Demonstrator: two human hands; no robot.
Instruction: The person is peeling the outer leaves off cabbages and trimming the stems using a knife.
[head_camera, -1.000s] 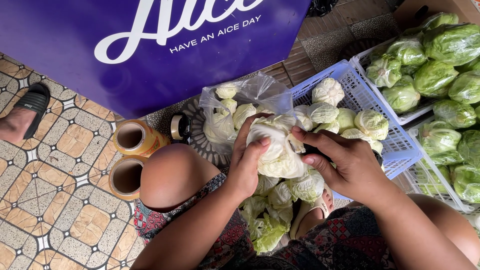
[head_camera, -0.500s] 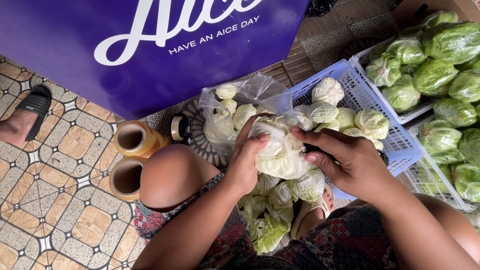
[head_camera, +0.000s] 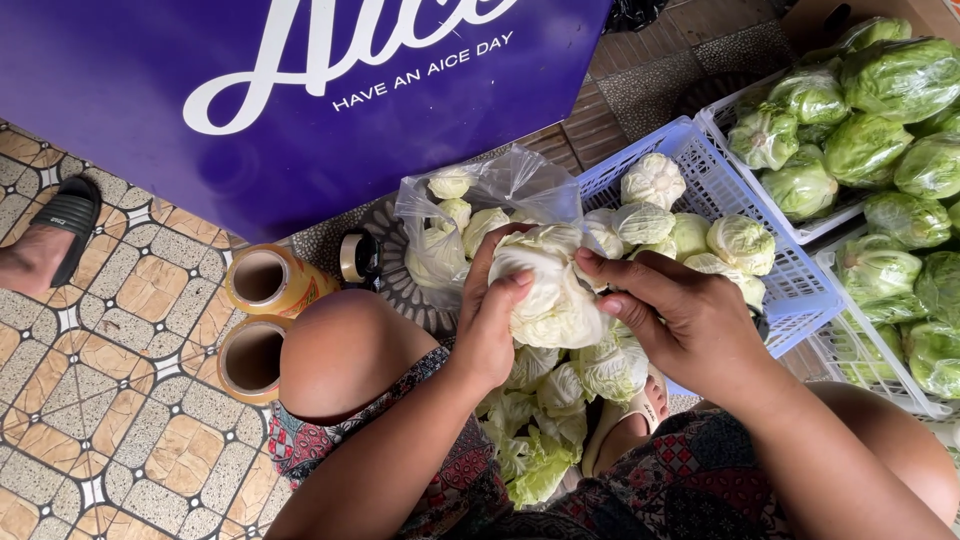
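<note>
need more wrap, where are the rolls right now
In the head view, the two rolls stand on the tiled floor at the person's left, beside the left knee.

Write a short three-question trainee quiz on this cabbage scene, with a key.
1. True or false: both hands, the left hand and the right hand, are on the same pale cabbage.
2. Multiple choice: where do the wrapped dark green cabbages lie? A) in the clear plastic bag B) in the white crates at the right C) on the tiled floor
3. Fill in: beside the person's left knee stand two ___ with hollow cores.

Key: 1 true; 2 B; 3 rolls of tape
</note>
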